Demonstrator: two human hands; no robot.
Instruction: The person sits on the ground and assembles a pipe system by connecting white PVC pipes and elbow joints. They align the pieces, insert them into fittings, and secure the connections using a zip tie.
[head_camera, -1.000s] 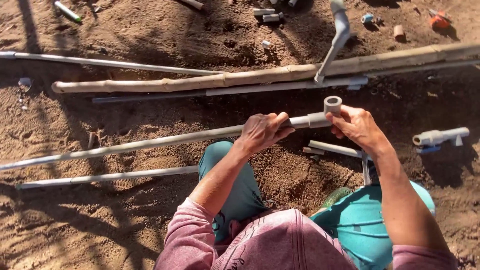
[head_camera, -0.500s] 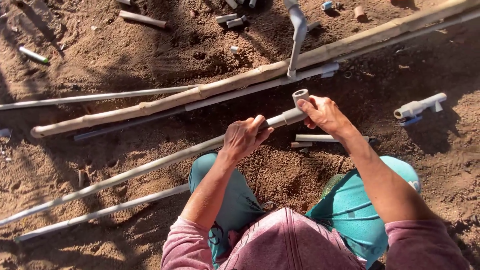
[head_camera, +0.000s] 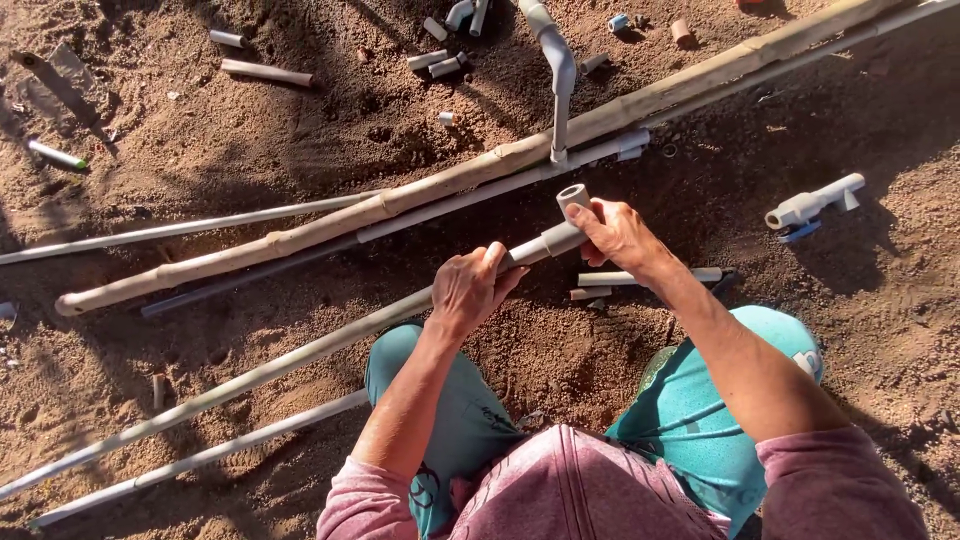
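1. Since a second ago, the long grey pipe (head_camera: 300, 355) is lying more steeply tilted in view; both hands are staying in the same grips, so the fitting is remaining seated on its end.
2. The left hand (head_camera: 470, 290) is wrapping closed around the pipe just below the fitting.
3. The right hand (head_camera: 620, 235) is pinching the grey tee fitting (head_camera: 568, 215), fingers curled, above the sandy ground (head_camera: 150, 200) near the bamboo pole (head_camera: 400, 200).

Sandy ground (head_camera: 250, 110) carries a long bamboo pole (head_camera: 420, 195) running from nine toward one o'clock, thin white pipes (head_camera: 200, 460) at seven, a valve fitting (head_camera: 810, 208) at three.
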